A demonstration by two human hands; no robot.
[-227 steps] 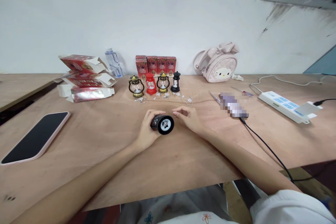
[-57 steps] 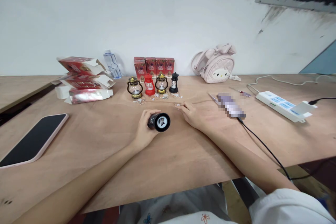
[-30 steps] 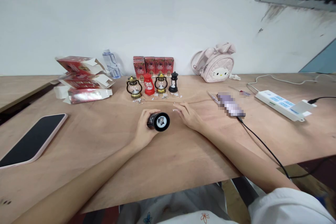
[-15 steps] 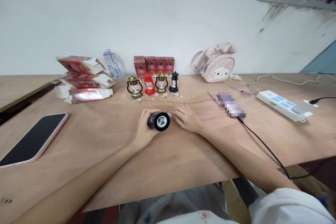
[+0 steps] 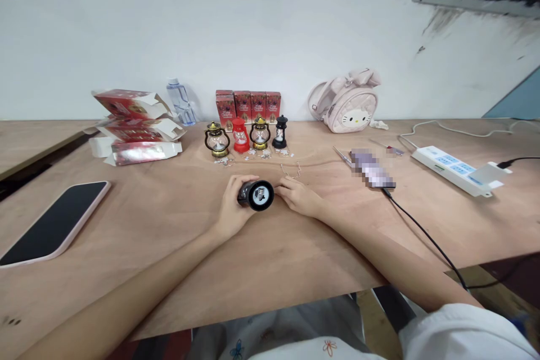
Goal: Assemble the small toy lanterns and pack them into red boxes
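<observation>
black lantern (image 5: 256, 195) is lain on its side at counter (image 5: 169, 225) centre, long axis run 11-to-5 o'clock, round flat base turned to the camera. it is wrapped from 9 o'clock by left hand (image 5: 231, 211), fingers clenched round the smooth plastic body. right hand (image 5: 300, 198) is set just beside it at 3 o'clock, fingers curled, tips brought to the base rim; whether anything is pinched cannot be told. thin bent wire hooks (image 5: 291, 171) are seen near, at 12 o'clock of the right hand. upright lanterns (image 5: 242, 136) are lined up farther at 12.
</observation>
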